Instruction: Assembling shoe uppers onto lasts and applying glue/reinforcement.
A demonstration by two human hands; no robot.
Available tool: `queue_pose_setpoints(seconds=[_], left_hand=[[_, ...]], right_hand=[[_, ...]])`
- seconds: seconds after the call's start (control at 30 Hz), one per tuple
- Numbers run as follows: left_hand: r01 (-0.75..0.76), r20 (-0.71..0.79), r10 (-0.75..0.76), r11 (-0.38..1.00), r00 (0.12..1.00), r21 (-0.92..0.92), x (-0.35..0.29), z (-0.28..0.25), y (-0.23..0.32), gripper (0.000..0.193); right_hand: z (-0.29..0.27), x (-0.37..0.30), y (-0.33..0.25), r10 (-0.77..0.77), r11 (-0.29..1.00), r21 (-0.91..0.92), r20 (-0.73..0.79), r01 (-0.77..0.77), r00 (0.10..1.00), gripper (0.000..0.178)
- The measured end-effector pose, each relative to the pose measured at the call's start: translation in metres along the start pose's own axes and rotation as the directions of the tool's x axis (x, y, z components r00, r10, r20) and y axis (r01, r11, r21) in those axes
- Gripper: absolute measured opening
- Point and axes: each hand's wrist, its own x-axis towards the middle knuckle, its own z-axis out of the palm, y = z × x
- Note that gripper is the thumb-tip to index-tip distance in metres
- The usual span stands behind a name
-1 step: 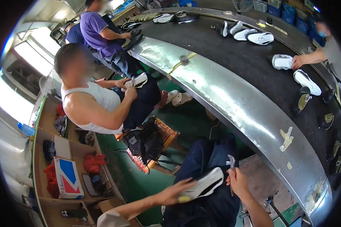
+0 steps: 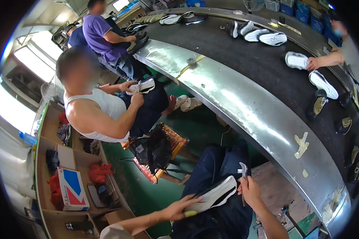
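Note:
On my lap lies a white and black shoe [image 2: 217, 194] with a toothed dark edge along one side. A small yellow-green part [image 2: 190, 214] shows at its near end. My left hand [image 2: 178, 209] is on that near end, its fingers closed over the shoe's edge; the underside of the grip is hidden. Just right of the shoe, my right hand [image 2: 249, 190] is wrapped round the handle of a small hammer [image 2: 243, 169]. The hammer stands upright with its metal head above the fist, apart from the shoe.
A long metal-edged bench [image 2: 235, 103] with a dark conveyor belt [image 2: 227, 51] curves past on the right, carrying several shoes [image 2: 323, 84]. A person in a white vest [image 2: 107, 103] sits at left beside a stool with a black bag [image 2: 151, 149]. Shelves [image 2: 77, 159] line the left.
My left hand, blurred before, has settled against the shoe's near end. The shoe has shifted slightly. The hammer in my right hand stays nearly where it was.

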Motion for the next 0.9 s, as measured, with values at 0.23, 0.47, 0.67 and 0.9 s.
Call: queue_pose_setpoints(seconds=[0.23, 0.47, 0.67, 0.9], left_hand=[[0.184, -0.308, -0.397, 0.820, 0.864, -0.542, 0.015, 0.044, 0.028, 0.082], [-0.278, -0.518, -0.027, 0.819, 0.855, -0.502, -0.001, -0.041, 0.061, 0.071], [-0.091, -0.311, -0.581, 0.375, 0.752, -0.922, 0.131, -0.018, 0.011, 0.029], [0.093, -0.176, -0.552, 0.425, 0.815, -0.901, 0.208, 0.023, 0.041, 0.044]], right_hand=[[0.002, 0.007, -0.003, 0.070, 0.991, 0.114, -0.031, -0.066, 0.997, 0.033], [0.006, 0.004, 0.013, 0.103, 0.952, 0.290, -0.008, -0.096, 0.995, 0.032], [0.002, -0.003, -0.010, 0.137, 0.965, 0.211, 0.099, -0.155, 0.986, 0.031], [0.010, -0.050, -0.010, -0.160, 0.986, 0.020, -0.183, 0.166, 0.970, 0.021]])
